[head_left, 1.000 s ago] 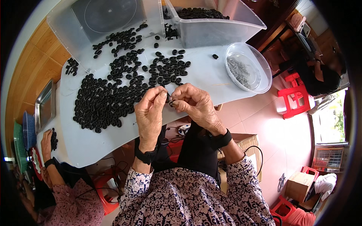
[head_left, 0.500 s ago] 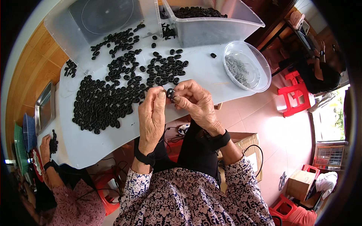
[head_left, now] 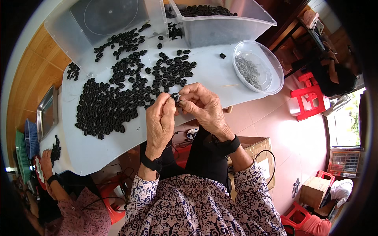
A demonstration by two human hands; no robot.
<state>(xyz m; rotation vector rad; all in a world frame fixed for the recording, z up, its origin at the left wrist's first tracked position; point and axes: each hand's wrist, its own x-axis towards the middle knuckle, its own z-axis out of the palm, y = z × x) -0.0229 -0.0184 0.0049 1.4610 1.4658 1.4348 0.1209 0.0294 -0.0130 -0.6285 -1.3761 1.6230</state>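
My left hand point(head_left: 160, 122) is closed in a pinch on a small black oval piece with holes point(head_left: 175, 95), held up just off the table's front edge. Close against it is my right hand point(head_left: 206, 114), thumb and forefinger pressed together by the piece; whatever lies between those fingertips is too small to make out. Beyond my hands, many similar black oval pieces point(head_left: 104, 110) are spread over the white table point(head_left: 118, 147), dense at the left and looser in the middle. A clear round tub point(head_left: 271, 76) at the right holds thin silvery pins point(head_left: 248, 70).
A clear plastic bin point(head_left: 224, 33) of black parts stands at the back, beside another clear container point(head_left: 59, 33) on its side. Another person's hand point(head_left: 46, 164) rests at the left. A metal tray point(head_left: 47, 112) is nearby. Red stools point(head_left: 309, 103) and a cardboard box point(head_left: 258, 151) occupy the floor.
The black oval piece has turned and shifted slightly left in my left fingertips. My right fingertips have drawn a little apart from it. The other person's hand has moved slightly downward.
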